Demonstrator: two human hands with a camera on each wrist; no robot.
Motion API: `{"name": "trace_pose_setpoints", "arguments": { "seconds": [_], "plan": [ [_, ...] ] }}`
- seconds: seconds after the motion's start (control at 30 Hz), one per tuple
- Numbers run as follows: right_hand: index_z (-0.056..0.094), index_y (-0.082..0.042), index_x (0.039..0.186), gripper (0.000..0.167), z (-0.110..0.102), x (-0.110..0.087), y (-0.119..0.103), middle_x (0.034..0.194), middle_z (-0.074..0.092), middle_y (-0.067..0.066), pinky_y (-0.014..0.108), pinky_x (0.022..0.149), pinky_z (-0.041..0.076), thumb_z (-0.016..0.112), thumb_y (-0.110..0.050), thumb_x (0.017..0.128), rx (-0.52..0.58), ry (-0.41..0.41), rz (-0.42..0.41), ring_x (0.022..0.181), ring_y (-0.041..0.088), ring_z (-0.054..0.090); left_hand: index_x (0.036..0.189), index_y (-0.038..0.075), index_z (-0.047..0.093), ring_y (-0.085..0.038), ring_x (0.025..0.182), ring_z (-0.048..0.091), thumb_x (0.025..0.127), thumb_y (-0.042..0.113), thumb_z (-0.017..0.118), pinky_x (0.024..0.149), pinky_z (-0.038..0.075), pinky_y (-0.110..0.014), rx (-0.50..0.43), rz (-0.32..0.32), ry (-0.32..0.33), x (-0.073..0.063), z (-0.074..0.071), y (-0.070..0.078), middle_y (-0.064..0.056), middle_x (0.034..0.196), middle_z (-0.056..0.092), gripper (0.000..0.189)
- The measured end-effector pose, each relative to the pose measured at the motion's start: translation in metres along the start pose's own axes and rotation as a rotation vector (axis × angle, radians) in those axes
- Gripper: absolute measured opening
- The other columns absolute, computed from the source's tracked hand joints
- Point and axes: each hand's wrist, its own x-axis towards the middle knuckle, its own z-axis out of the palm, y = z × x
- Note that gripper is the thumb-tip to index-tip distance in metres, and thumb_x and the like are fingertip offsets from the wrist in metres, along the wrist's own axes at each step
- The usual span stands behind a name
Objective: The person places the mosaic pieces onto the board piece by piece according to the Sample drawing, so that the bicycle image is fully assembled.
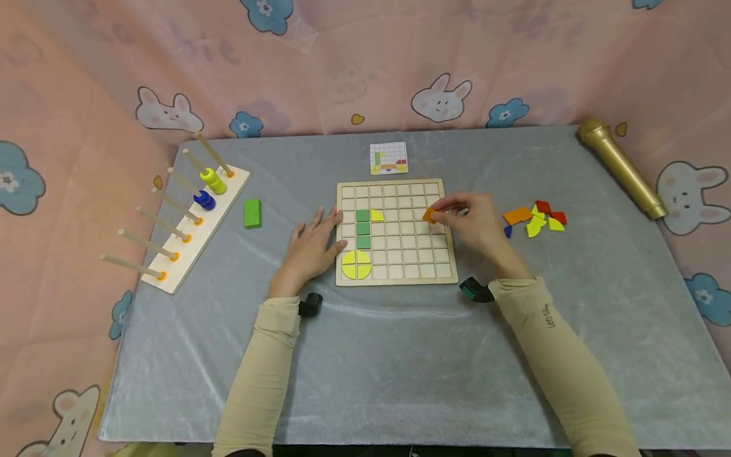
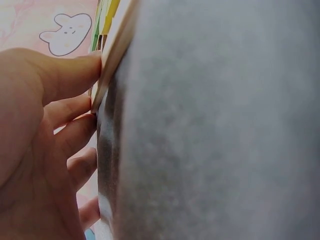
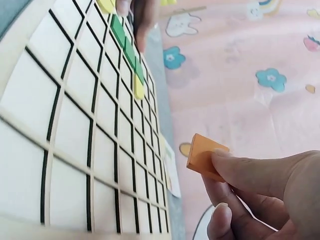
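Orange tile (image 3: 201, 155): flat, thin, straight-edged, plain solid colour. I've got it pinched between thumb and fingers of my right hand (image 1: 476, 222), raised above the right part of the gridded wooden board (image 1: 402, 281). My left hand (image 1: 311, 247), fingers apart, touches the board's left edge. Green squares (image 1: 363, 228) sit in cells nearby; loose pieces (image 1: 516, 216) lie right of the board.

Head view looks down; 2 wrist close-ups share the board (image 1: 395, 241).
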Motion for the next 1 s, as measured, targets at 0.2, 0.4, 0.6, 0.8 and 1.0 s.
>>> {"name": "trace_pose_setpoints", "arguments": {
  "seconds": [0.2,0.4,0.6,0.8,1.0],
  "plan": [
    [0.080,0.000,0.105,0.017,0.020,0.002,-0.009,0.100,0.078,0.018,0.022,0.066,0.041,0.081,-0.014,0.096,0.053,-0.042,-0.028,0.080,0.020,0.056,0.171,0.020,0.026,-0.023,0.168,0.005,0.111,0.035,0.056,0.133,0.004,-0.057,0.006,-0.001,0.003,0.001,0.000,0.000,0.002,0.179,0.016,0.068],
    [0.082,-0.003,0.099,0.011,0.042,0.001,-0.019,0.092,0.079,0.014,0.024,0.066,0.039,0.084,-0.011,0.093,0.068,-0.109,-0.006,0.076,0.020,0.052,0.171,0.019,0.027,-0.024,0.168,0.006,0.111,0.033,0.058,0.133,0.004,-0.058,0.002,0.009,0.012,0.001,0.000,0.000,0.001,0.179,0.017,0.069],
    [0.083,-0.005,0.096,0.009,0.058,-0.001,-0.025,0.088,0.077,0.010,0.024,0.062,0.038,0.085,-0.011,0.091,0.055,-0.168,0.030,0.072,0.019,0.054,0.171,0.019,0.027,-0.023,0.168,0.006,0.111,0.034,0.058,0.133,0.005,-0.058,0.004,0.004,0.012,0.001,0.001,0.001,0.001,0.179,0.017,0.069],
    [0.083,-0.005,0.094,0.005,0.069,-0.004,-0.026,0.088,0.077,0.010,0.021,0.065,0.046,0.084,-0.009,0.091,0.084,-0.207,0.033,0.073,0.015,0.060,0.171,0.019,0.027,-0.024,0.168,0.006,0.111,0.034,0.058,0.133,0.005,-0.058,0.004,0.001,0.010,0.001,0.000,0.002,0.002,0.179,0.017,0.069],
    [0.081,-0.004,0.092,0.005,0.078,-0.005,-0.025,0.085,0.076,0.009,0.021,0.064,0.047,0.084,-0.008,0.091,0.096,-0.239,-0.003,0.071,0.014,0.061,0.170,0.019,0.028,-0.023,0.168,0.006,0.110,0.034,0.058,0.134,0.004,-0.058,0.003,0.001,0.011,0.000,0.000,0.002,0.002,0.179,0.018,0.069]
  ]
}}
